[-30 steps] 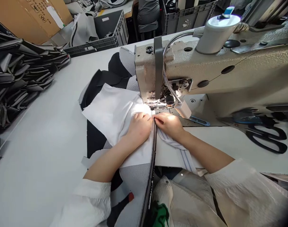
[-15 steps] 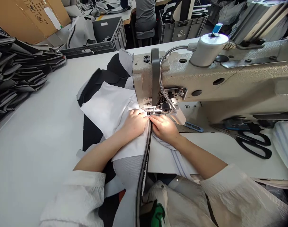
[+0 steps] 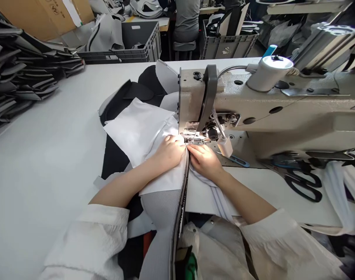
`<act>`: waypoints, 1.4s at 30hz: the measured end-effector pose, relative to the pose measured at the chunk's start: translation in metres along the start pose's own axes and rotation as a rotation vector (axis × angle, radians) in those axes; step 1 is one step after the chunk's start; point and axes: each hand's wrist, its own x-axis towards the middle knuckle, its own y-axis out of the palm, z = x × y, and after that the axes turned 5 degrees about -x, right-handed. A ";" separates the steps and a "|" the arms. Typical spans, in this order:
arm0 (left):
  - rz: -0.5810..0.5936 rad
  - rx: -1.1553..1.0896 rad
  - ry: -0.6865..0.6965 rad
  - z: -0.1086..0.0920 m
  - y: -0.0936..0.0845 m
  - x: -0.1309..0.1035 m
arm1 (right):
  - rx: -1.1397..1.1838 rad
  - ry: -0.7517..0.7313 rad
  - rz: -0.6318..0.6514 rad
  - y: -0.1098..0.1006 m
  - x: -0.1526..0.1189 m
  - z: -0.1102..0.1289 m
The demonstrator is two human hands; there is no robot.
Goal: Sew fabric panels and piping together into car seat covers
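Observation:
My left hand (image 3: 171,152) presses on the white fabric (image 3: 142,126), its fingers curled together at the seam just before the presser foot of the sewing machine (image 3: 192,97). Opposite it, my right hand (image 3: 205,160) pinches the dark-edged seam (image 3: 181,194) with thumb and fingers. That seam runs from the lit needle area down toward my lap. Grey ribbed fabric (image 3: 161,210) hangs below the white piece, and black fabric (image 3: 115,155) lies under it on the left. The needle tip is hidden by the fingers and the machine's parts.
Black-handled scissors (image 3: 304,181) and a blue thread snipper (image 3: 238,161) lie right of my right hand. Stacked dark-edged pieces (image 3: 17,74) stand at the far left. Behind the white table (image 3: 58,163) are grey crates (image 3: 150,42) and a seated person (image 3: 187,23).
The view has shifted, so the machine appears further right and a little tilted. Both hands stay at the seam by the presser foot; the fabric has barely moved relative to them.

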 end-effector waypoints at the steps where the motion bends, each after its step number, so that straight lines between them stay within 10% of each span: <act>1: 0.011 -0.014 -0.004 0.000 0.000 0.000 | 0.007 0.002 0.004 0.000 0.000 0.000; 23: -0.184 -0.096 0.032 0.016 0.007 0.006 | -0.090 0.041 0.133 -0.006 0.004 0.015; 27: -0.166 -0.074 0.090 0.022 0.001 -0.028 | -0.089 0.072 0.136 -0.003 -0.005 0.055; 31: -0.076 -0.200 0.179 0.034 -0.007 -0.094 | 0.035 -0.212 0.154 -0.008 -0.021 0.086; 36: 0.061 -0.377 0.029 0.030 -0.024 -0.141 | -0.033 -0.168 0.007 -0.026 -0.042 0.029; 42: 0.314 -0.173 0.053 0.001 -0.024 -0.087 | -0.330 0.317 -0.069 -0.056 -0.082 -0.056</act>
